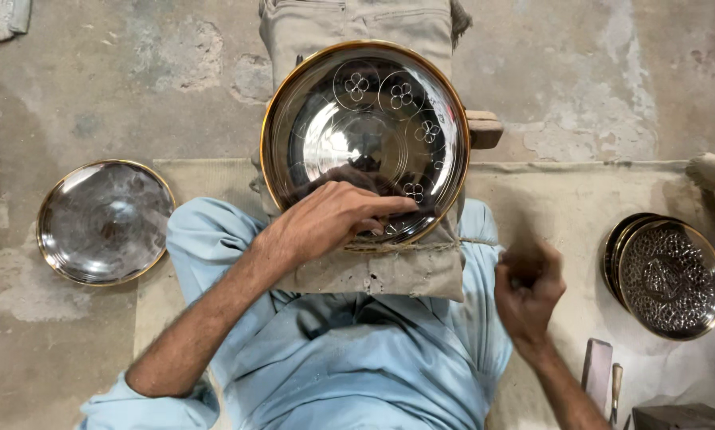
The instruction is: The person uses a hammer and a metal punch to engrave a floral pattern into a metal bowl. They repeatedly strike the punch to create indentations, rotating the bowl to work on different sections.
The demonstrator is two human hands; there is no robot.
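A shiny round metal plate [365, 135] with flower engravings lies on a cloth-wrapped pad [373, 271] at centre, nothing in it. The left hand [329, 219] presses on its near rim, fingers pinched together (whatever they grip is hidden). The right hand [528, 291], near right, is clenched and blurred. A plain plate [102, 223] lies left; patterned stacked plates [668, 275] lie right.

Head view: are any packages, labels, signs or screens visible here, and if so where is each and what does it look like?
None in view: no package, label, sign or screen shows.
The left hand rests on a round engraved metal plate propped on a cloth-wrapped block.
The right hand is a blurred fist.
A plain plate and a stack of patterned plates lie on the floor.
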